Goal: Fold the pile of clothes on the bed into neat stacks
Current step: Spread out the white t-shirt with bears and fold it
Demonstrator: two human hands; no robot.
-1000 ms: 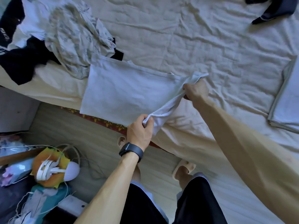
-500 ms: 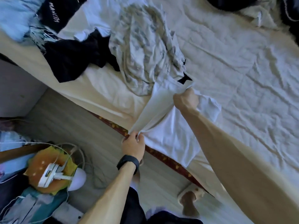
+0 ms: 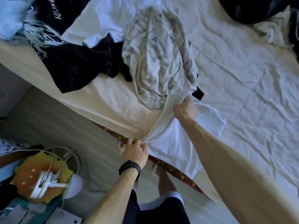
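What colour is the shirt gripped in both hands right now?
White, plain, no print visible; the shirt shows best in the head view.

Plenty of bare wrinkled white bedsheet (image 3: pixel 242 81) to my right; the crumpled grey-patterned garment (image 3: pixel 158 54) and black clothes heap (image 3: pixel 84 68) crowd the left.

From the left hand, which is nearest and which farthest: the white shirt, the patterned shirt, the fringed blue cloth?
1. White shirt: held in the left hand, at the bed's edge.
2. Patterned shirt: crumpled further up the bed.
3. Fringed blue cloth: far top-left corner.
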